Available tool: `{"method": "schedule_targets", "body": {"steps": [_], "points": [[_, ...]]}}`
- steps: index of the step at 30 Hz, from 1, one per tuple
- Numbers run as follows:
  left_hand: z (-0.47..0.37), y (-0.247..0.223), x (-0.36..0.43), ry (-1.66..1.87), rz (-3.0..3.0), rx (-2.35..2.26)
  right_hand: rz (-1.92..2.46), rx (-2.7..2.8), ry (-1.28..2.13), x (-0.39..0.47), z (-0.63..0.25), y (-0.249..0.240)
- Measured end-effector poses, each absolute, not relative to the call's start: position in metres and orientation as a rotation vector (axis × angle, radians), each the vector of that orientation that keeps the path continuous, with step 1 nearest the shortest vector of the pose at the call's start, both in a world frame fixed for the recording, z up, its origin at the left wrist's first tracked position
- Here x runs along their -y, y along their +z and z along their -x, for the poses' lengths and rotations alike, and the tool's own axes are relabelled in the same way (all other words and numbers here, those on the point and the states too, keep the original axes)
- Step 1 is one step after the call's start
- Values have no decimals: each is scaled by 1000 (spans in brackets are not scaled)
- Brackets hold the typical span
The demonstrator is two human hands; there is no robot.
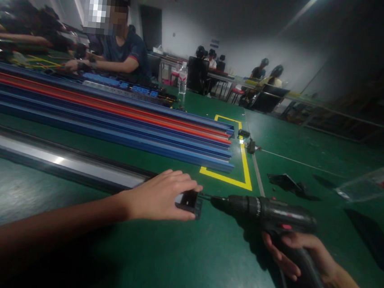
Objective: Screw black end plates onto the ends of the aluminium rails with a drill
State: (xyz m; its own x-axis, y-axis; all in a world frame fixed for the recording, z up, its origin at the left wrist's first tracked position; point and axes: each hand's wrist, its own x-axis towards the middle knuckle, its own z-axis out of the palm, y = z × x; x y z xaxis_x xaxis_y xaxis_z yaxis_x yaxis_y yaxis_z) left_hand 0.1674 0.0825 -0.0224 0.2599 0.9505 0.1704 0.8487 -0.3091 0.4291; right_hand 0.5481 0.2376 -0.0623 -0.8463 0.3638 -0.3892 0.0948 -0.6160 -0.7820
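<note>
My left hand (163, 195) is closed round the right end of a long dark rail with a silvery strip (58, 158), thumb in front and fingers over the top. A black end cap (198, 208) sits at that end, under my fingertips. My right hand (303, 254) grips a black cordless drill (280, 216) by its handle. The drill lies level and points left. Its thin bit (205, 195) reaches the end cap; whether it touches a screw there is too small to tell.
Several blue and red rails (146, 121) lie beyond, ending inside a yellow tape outline (247, 183). Small black parts (251, 145), a clear plastic bag (371, 184) and a dark flat piece (369, 238) lie to the right. A water bottle (182, 79) stands near a co-worker (122, 56) across the table.
</note>
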Motion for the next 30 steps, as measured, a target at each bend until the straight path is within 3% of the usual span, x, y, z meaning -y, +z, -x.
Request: {"method": "schedule_targets", "body": {"steps": [30], "points": [[-166,-21,-83,506,-2289,-1676,824,1289,2587,-234,-542,-47]]}}
